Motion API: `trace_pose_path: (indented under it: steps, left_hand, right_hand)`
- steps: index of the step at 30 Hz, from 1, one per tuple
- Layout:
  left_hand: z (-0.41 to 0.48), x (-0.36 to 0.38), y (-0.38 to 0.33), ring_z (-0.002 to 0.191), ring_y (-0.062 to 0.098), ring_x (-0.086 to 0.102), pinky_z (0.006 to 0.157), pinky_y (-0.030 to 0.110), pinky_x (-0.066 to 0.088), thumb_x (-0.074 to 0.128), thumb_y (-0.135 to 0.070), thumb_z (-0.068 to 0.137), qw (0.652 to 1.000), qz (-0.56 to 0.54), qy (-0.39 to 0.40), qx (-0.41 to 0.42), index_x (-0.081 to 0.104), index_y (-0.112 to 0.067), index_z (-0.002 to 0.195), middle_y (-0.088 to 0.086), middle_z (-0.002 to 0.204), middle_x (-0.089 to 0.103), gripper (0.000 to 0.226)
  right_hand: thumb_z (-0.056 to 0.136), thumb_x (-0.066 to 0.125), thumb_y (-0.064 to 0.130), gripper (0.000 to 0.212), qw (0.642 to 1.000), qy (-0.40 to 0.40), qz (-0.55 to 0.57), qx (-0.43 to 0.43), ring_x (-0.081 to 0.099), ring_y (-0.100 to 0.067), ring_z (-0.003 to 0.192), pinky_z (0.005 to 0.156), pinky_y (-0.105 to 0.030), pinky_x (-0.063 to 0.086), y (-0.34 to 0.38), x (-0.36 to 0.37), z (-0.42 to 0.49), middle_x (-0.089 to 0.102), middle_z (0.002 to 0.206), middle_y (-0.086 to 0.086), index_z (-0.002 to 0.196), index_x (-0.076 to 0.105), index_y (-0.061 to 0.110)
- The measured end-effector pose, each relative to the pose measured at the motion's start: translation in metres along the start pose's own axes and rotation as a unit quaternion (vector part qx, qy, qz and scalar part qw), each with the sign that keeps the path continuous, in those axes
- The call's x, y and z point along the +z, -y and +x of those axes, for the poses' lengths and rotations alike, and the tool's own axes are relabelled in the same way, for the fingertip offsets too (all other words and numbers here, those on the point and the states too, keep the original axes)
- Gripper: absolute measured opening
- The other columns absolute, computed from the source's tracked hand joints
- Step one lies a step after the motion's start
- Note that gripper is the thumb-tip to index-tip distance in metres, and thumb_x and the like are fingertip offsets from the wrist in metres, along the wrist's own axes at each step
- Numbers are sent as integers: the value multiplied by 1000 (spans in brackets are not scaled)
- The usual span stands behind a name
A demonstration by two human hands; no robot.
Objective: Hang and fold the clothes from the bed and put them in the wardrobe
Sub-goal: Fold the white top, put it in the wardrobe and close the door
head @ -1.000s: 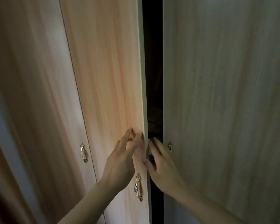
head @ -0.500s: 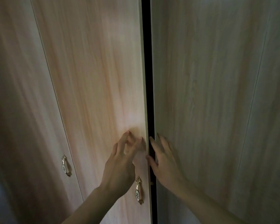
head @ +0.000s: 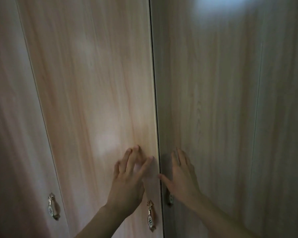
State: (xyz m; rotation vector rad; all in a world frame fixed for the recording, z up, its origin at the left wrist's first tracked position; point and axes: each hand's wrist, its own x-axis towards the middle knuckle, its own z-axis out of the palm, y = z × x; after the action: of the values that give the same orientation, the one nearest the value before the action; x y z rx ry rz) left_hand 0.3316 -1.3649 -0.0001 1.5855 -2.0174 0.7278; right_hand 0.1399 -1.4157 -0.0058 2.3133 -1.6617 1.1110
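A tall wardrobe with pale wood-grain doors fills the view. My left hand (head: 129,179) rests flat with spread fingers on the middle door (head: 93,100), near its right edge. My right hand (head: 181,176) presses flat on the right door (head: 213,100), just past the seam. The two doors meet with only a thin dark line (head: 156,117) between them. Neither hand holds anything. No clothes or bed are in view; the wardrobe's inside is hidden.
An ornate brass handle (head: 150,219) hangs on the middle door below my left hand. A second handle (head: 52,207) sits on the left door (head: 7,117). Part of a third handle (head: 170,198) shows under my right wrist.
The dark gap between the middle and right doors has narrowed to a thin line as both hands pushed the doors together. The view has shifted slightly right.
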Motion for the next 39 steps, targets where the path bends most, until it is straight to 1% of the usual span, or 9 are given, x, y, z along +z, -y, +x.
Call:
trace_pose_path:
  steps: [4, 11, 17, 22, 29, 33, 36, 38, 39]
  left_hand:
    - [14, 10, 0, 151, 38, 4, 103, 65, 37, 70, -28, 73, 1000, 12, 10, -9, 19, -40, 153, 11, 165, -2, 95]
    - [41, 29, -1, 147, 44, 15, 98, 72, 32, 82, -31, 56, 998, 43, 37, -36, 26, -34, 152, 17, 164, 7, 111]
    - [57, 47, 0, 142, 46, 28, 94, 74, 31, 86, -26, 58, 996, 75, 22, -51, 45, -29, 144, 22, 158, 25, 96]
    - [71, 63, -1, 135, 47, 41, 90, 74, 36, 84, -27, 69, 993, 87, -38, -67, 57, -28, 135, 22, 151, 39, 72]
    - [75, 78, 0, 133, 48, 43, 88, 75, 37, 76, -29, 78, 989, 88, -98, -62, 60, -26, 134, 23, 149, 41, 58]
    - [74, 77, 0, 135, 49, 40, 88, 77, 34, 78, -26, 73, 993, 86, -65, -53, 58, -24, 135, 23, 150, 40, 65]
    - [73, 69, -1, 136, 49, 38, 87, 77, 34, 69, -17, 72, 996, 70, -32, -52, 58, -23, 136, 23, 151, 39, 65]
    - [71, 59, -3, 142, 48, 29, 90, 77, 34, 67, -13, 71, 997, 42, 4, -59, 50, -24, 141, 21, 157, 29, 73]
    - [70, 53, -5, 146, 45, 18, 94, 75, 32, 66, -10, 72, 997, 33, 29, -64, 41, -27, 146, 18, 162, 16, 80]
  right_hand:
    - [87, 51, 67, 101, 999, -1, -37, -2, -3, -25, 151, 119, -37, 6, -2, 3, 16, -4, 164, -7, 156, -1, 15]
    - [82, 65, 57, 117, 994, -13, -98, -37, -31, -28, 144, 120, -43, -3, 1, 3, 56, -39, 152, -10, 151, -16, 10]
    - [79, 69, 56, 113, 991, -52, -122, -21, -12, -34, 149, 120, -49, 13, -3, 20, 66, -12, 162, -16, 155, 4, 6]
    - [63, 85, 47, 117, 988, -88, -127, 7, 9, -41, 148, 112, -57, 33, 0, 36, 74, 14, 160, -23, 151, 25, -2]
    - [66, 85, 41, 117, 989, -102, -108, 2, 3, -39, 149, 114, -60, 28, -5, 44, 74, 6, 162, -21, 153, 18, -1]
    - [62, 87, 42, 120, 987, -119, -107, -5, 8, -40, 149, 111, -60, 32, -8, 46, 73, 11, 161, -22, 151, 21, -2]
    - [61, 87, 46, 122, 990, -95, -103, 0, 8, -39, 149, 112, -58, 32, -7, 42, 72, 12, 161, -21, 152, 20, 0]
    - [66, 82, 49, 123, 991, -69, -117, 5, -4, -36, 150, 117, -54, 26, -5, 36, 71, -1, 163, -18, 154, 10, 2]
    - [71, 78, 51, 122, 992, -54, -113, 1, -13, -32, 149, 119, -51, 22, -6, 32, 71, -12, 163, -14, 155, 3, 5]
